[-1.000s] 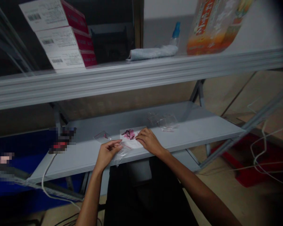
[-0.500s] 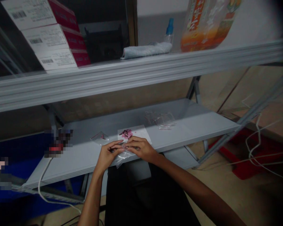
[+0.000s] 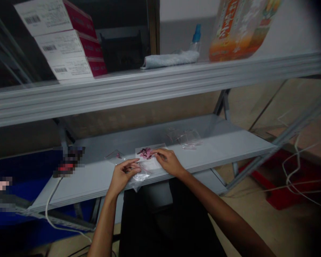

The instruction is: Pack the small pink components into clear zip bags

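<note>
My left hand (image 3: 125, 174) is closed on the edge of a small clear plastic bag (image 3: 139, 180), which hangs over the shelf's front edge. On a white sheet of paper (image 3: 160, 147) lies a pile of small pink and dark pieces (image 3: 146, 153), too small to name. My right hand (image 3: 169, 161) reaches to the right side of this pile, thumb and fingertips drawn together at the pieces. Whether a piece is between those fingertips is too small to make out. Left of the paper rests another clear bag (image 3: 115, 156) with a few pink pieces inside.
Several clear bags (image 3: 188, 138) lie on the grey lower shelf (image 3: 224, 142) at right. Above, the upper shelf (image 3: 123, 91) bears stacked white and magenta boxes (image 3: 66, 53), a folded cloth (image 3: 171, 60), a blue-topped spray bottle (image 3: 196, 37) and a large orange-labelled bottle (image 3: 235, 34).
My right hand has left the plastic bag and moved up and right to the pile of pieces. My left hand stays on the bag. The view has shifted slightly.
</note>
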`<state>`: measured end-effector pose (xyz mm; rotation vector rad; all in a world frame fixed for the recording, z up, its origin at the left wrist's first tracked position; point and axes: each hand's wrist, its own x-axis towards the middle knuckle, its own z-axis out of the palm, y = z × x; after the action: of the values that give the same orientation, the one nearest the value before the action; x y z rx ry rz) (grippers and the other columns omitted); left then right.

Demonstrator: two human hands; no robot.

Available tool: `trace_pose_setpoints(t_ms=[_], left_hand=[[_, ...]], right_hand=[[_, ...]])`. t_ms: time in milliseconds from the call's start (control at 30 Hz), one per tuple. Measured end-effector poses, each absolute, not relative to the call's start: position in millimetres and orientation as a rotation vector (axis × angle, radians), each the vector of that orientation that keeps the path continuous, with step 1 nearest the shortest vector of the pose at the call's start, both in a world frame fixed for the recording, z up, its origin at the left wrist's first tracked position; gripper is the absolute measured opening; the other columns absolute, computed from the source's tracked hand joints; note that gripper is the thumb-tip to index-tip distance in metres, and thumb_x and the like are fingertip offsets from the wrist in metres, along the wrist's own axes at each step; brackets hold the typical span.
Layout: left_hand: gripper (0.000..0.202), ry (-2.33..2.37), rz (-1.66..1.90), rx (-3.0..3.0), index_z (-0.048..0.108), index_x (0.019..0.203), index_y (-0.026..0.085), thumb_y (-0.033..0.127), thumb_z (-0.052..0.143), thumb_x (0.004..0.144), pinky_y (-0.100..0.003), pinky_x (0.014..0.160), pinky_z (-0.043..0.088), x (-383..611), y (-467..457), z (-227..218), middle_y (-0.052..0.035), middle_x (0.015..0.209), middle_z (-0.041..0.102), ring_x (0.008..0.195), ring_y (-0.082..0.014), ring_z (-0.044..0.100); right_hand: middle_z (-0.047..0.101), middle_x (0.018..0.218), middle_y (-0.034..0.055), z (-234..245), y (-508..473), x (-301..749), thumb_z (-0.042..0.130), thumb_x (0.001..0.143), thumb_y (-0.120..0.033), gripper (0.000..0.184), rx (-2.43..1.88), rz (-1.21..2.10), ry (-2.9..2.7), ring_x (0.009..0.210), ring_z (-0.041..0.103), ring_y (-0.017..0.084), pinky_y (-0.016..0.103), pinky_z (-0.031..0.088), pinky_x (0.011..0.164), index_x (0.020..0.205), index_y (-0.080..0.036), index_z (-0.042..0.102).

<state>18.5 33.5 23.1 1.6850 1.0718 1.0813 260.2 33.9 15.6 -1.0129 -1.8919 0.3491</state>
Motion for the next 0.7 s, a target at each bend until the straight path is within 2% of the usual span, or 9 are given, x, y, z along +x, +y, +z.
trace_pose_setpoints(t_ms=[67,167,367,700], left_hand=[[0.043,1.074,1.083,1.681,0.072,0.110,0.016,0.029,0.080,0.070,-0.028,0.068,0.053,17.6,33.2,24.2,-0.0075,0.086,0.075,0.074,-0.0184,0.069],[0.036,1.073,1.065,1.693,0.073,0.108,0.015,0.030,0.076,0.075,-0.028,0.069,0.053,17.2,32.4,26.2,-0.0074,0.083,0.075,0.073,-0.0185,0.069],[0.043,1.058,1.061,1.671,0.069,0.116,0.016,0.030,0.075,0.076,-0.030,0.075,0.053,17.3,33.8,25.6,-0.0085,0.087,0.076,0.080,-0.0204,0.070],[0.043,1.075,1.050,1.707,0.070,0.114,0.017,0.031,0.078,0.074,-0.028,0.073,0.052,17.3,34.7,26.4,-0.0079,0.089,0.075,0.078,-0.0184,0.069]], right_hand=[[0.068,0.121,0.0076,12.1,43.6,267.9,0.046,0.091,-0.009,0.039,-1.058,0.169,-1.989,0.110,0.059,0.021,0.039,0.046,0.097,0.124,-0.021,0.064],[0.066,0.124,0.0088,5.8,52.3,273.8,0.045,0.090,-0.005,0.044,-1.098,0.028,-2.155,0.111,0.056,0.022,0.041,0.044,0.098,0.129,-0.019,0.060],[0.068,0.105,0.0093,-3.5,55.9,274.5,0.049,0.092,-0.008,0.028,-1.153,-0.004,-2.153,0.102,0.057,0.022,0.037,0.046,0.093,0.104,-0.017,0.071],[0.066,0.099,0.0103,-10.7,62.8,278.0,0.052,0.091,-0.009,0.020,-1.265,0.034,-2.026,0.098,0.057,0.021,0.033,0.047,0.091,0.100,-0.012,0.070]])
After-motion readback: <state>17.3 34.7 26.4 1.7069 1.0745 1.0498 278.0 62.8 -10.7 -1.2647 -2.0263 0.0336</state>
